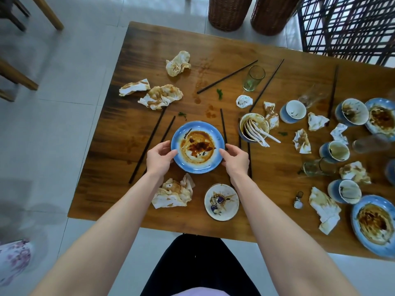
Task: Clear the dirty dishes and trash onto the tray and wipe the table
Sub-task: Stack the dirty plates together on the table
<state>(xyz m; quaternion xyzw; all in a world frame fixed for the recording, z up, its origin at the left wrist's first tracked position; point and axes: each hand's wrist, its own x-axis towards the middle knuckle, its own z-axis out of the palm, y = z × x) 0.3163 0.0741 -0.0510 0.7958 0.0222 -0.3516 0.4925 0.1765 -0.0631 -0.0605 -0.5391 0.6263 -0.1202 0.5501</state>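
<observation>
Saucer [221,202], white and smeared, sits nearest the front edge of the table [149,52], with a stained, crumpled napkin [174,193] just to its left. Past them, both hands are on the blue plate [197,147]: the left hand [159,160] curls round its left rim, and the right hand [235,160] clamps the right rim. Plate's mid-table, streaked with sauce; lifted or resting, can't tell. Beyond, a bowl [242,129] holds white spoons [256,130], dark chopsticks [227,76] lie scattered, and a greenish glass [253,78] stands farther back.
</observation>
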